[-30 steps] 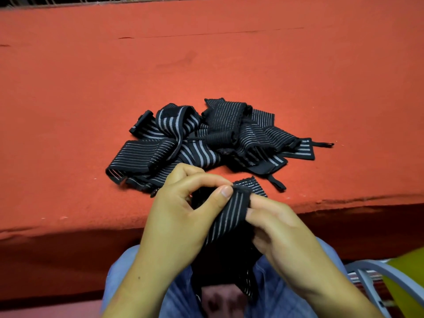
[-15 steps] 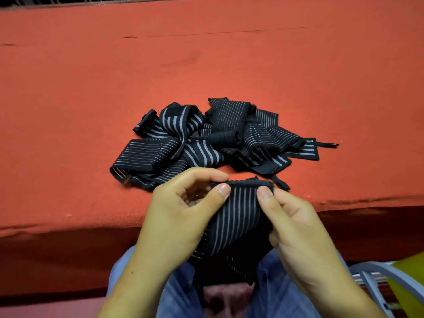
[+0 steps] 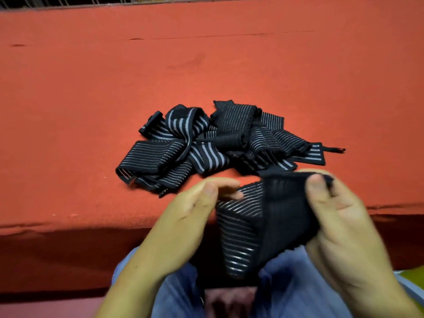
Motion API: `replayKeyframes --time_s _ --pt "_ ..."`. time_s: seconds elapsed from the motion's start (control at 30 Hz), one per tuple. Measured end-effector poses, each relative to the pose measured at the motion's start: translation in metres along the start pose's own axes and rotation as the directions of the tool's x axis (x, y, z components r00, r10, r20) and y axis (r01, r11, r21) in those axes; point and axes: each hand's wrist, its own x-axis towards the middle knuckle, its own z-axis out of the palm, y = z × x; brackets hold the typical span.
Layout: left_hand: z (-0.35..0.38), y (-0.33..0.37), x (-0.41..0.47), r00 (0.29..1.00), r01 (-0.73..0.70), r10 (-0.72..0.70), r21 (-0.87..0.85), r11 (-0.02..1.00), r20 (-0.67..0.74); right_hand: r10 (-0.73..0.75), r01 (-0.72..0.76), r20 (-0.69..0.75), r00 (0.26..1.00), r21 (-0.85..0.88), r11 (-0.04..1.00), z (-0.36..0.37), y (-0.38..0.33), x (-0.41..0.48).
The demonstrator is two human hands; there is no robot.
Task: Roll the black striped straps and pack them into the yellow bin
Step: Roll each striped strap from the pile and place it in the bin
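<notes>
Red cloth table [image 3: 91,99], left hand [image 3: 181,221] and right hand [image 3: 344,226] pinching one strap [image 3: 275,214], hiding the strap heap [image 3: 206,145] at its near edge

strap [image 3: 257,216] – ribbed elastic cloth, matt; table cover [image 3: 206,72] – fuzzy felt-like cloth.

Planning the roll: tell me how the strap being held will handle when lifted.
Likely floppy: the held strap folds and sags below the right hand pinching its top edge. Probably light, since that fingertip grip carries it. Its ribbed weave seems unlikely to slip.
</notes>
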Motion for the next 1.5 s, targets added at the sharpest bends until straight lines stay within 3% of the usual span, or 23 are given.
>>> replayKeyframes --time_s 0.17,0.3,0.37,0.47,0.57,0.67,0.83,0.97,1.1,1.2,1.33,1.43,1.5 --pt "0.010 -0.022 0.014 0.978 0.085 -0.128 0.241 0.967 0.168 0.112 -0.115 0.024 0.993 0.206 0.972 0.002 -0.029 -0.006" --pt "0.028 -0.021 0.033 0.973 0.178 -0.187 0.070 0.981 0.137 0.156 -0.146 -0.021 0.988 0.246 0.958 0.011 -0.031 -0.008" --pt "0.036 -0.020 0.046 0.962 0.230 -0.232 0.031 0.973 0.147 0.173 -0.160 -0.035 0.984 0.242 0.957 0.008 -0.025 -0.006" --pt "0.049 -0.021 0.063 0.939 0.286 -0.304 0.125 0.950 0.159 0.225 -0.214 -0.022 0.974 0.232 0.949 0.001 -0.013 -0.002" --pt "0.059 -0.023 0.075 0.958 0.256 -0.279 0.249 0.934 0.062 0.250 -0.238 -0.038 0.968 0.198 0.951 -0.006 -0.005 0.000" --pt "0.062 -0.024 0.079 0.971 0.223 -0.238 0.251 0.942 0.033 0.239 -0.224 -0.090 0.967 0.153 0.963 -0.011 0.001 0.001" --pt "0.059 -0.028 0.066 0.959 0.180 -0.213 0.178 0.967 0.188 0.231 -0.228 -0.163 0.959 0.038 0.973 -0.022 0.009 0.005" --pt "0.047 -0.026 0.051 0.920 0.246 -0.269 0.115 0.962 0.286 0.213 -0.215 -0.188 0.959 0.009 0.977 -0.027 0.014 0.008" --pt "0.031 -0.020 0.036 0.898 0.216 -0.267 0.178 0.960 0.350 0.200 -0.201 -0.185 0.962 0.012 0.980 -0.026 0.018 0.008" --pt "0.019 -0.019 0.033 0.955 0.142 -0.192 0.222 0.965 0.225 0.198 -0.199 -0.181 0.963 0.012 0.980 -0.021 0.024 0.008" --pt "0.007 0.004 0.025 0.994 0.105 -0.099 -0.155 0.982 0.042 0.209 -0.217 -0.137 0.968 -0.043 0.975 -0.012 0.031 0.003" --pt "0.009 0.018 0.016 1.000 -0.011 0.012 -0.134 0.991 0.004 0.203 -0.210 -0.088 0.975 -0.091 0.973 -0.005 0.038 -0.001" --pt "0.011 0.017 0.014 1.000 -0.013 0.010 -0.129 0.992 -0.021 0.196 -0.201 -0.061 0.979 -0.093 0.975 0.001 0.041 -0.003"
